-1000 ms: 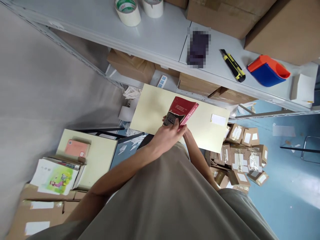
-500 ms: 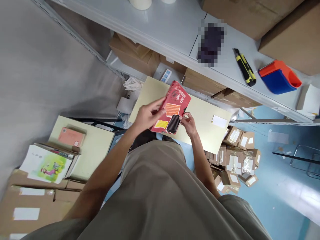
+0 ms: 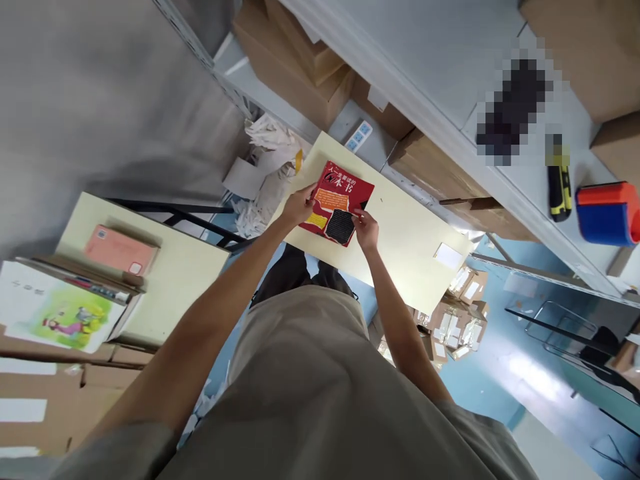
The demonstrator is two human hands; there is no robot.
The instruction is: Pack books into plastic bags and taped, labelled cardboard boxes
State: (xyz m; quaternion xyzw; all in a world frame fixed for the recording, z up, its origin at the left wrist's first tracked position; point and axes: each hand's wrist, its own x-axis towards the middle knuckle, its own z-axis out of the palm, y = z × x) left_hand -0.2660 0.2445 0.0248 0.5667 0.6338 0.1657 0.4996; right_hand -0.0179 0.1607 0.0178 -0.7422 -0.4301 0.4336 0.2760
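Note:
A red book point(image 3: 337, 200) with orange, yellow and black patches on its cover lies face up over the pale yellow table point(image 3: 400, 247). My left hand point(image 3: 299, 205) grips the book's left edge. My right hand point(image 3: 367, 229) pinches its lower right corner. Both arms reach down from my grey-green shirt. Whether the book rests flat on the table or hovers just above it, I cannot tell.
A white label point(image 3: 448, 256) lies on the table's right part. A grey shelf point(image 3: 450, 113) above holds a yellow utility knife point(image 3: 559, 185) and a red-and-blue tape dispenser point(image 3: 607, 215). Left, a second table point(image 3: 185, 267) carries an orange booklet point(image 3: 120, 249) and picture books point(image 3: 57, 308). Small taped parcels point(image 3: 457, 320) lie on the blue floor.
The book has been turned cover up and lowered toward the table. My left hand shifted to its left edge, my right to its lower corner. My head has swung left and down.

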